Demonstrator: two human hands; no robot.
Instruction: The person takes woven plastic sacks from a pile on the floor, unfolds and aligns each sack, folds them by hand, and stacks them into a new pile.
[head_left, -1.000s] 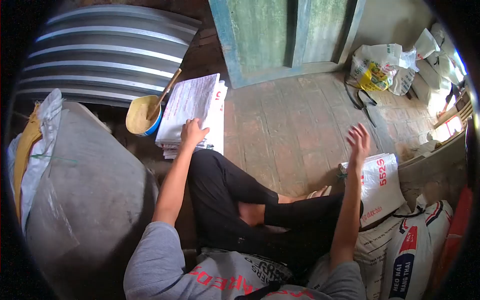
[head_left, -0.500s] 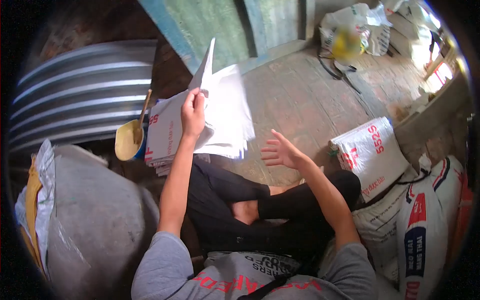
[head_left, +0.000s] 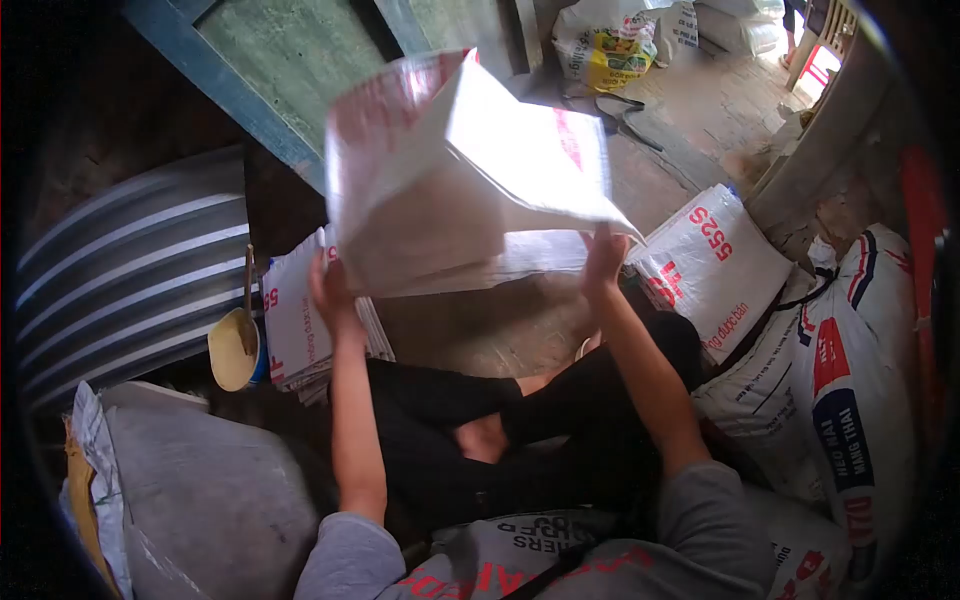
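Observation:
A white woven sack (head_left: 420, 225) with red print is spread in the air in front of me, partly folded open and bright in the light. My left hand (head_left: 336, 300) is closed on its lower left edge. At the sack's right corner, my right hand (head_left: 603, 262) grips the lower edge. Behind my left hand lies a stack of flat printed sacks (head_left: 298, 335). Another flat stack (head_left: 700, 262), marked 552S, rests to the right of my right hand. A yellow cup (head_left: 232, 358) with a wooden stick (head_left: 249, 285) in it stands left of the left stack.
A corrugated metal sheet (head_left: 140, 265) leans at the left, above a large grey rounded object (head_left: 205, 490). Full printed sacks (head_left: 845, 400) crowd the right side. At the back are a blue-green wooden panel (head_left: 295, 75) and a yellow-and-white bag (head_left: 610, 55).
My right hand, empty before, now grips the sack's right corner. The sack has come off the left stack and is spread between both hands. The view has shifted.

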